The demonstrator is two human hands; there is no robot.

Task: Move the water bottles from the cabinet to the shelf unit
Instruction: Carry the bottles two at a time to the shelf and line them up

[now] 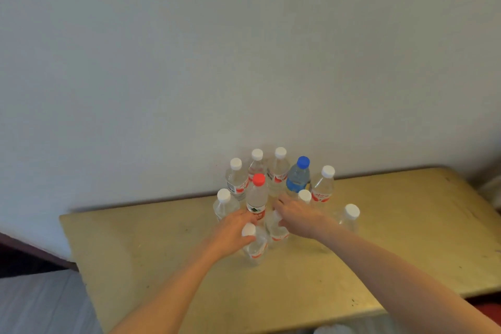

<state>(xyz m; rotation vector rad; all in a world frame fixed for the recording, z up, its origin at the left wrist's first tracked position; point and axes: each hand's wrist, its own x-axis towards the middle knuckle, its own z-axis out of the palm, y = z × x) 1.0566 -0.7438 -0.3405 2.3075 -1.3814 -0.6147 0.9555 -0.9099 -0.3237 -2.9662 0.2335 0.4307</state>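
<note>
Several clear water bottles stand clustered on the tan cabinet top (151,249) against the wall. Most have white caps; one has a red cap (258,179) and one a blue cap and label (298,179). My left hand (230,233) wraps the neck of the nearest white-capped bottle (256,248), whose cap shows by my thumb. My right hand (296,215) closes over the top of the bottle (278,233) beside it, hiding its cap. A lone white-capped bottle (350,218) stands apart at the right.
A plain white wall rises directly behind the bottles. The cabinet top's front edge runs along the bottom right. A dark strip and grey floor (40,304) lie to the lower left. No shelf unit is in view.
</note>
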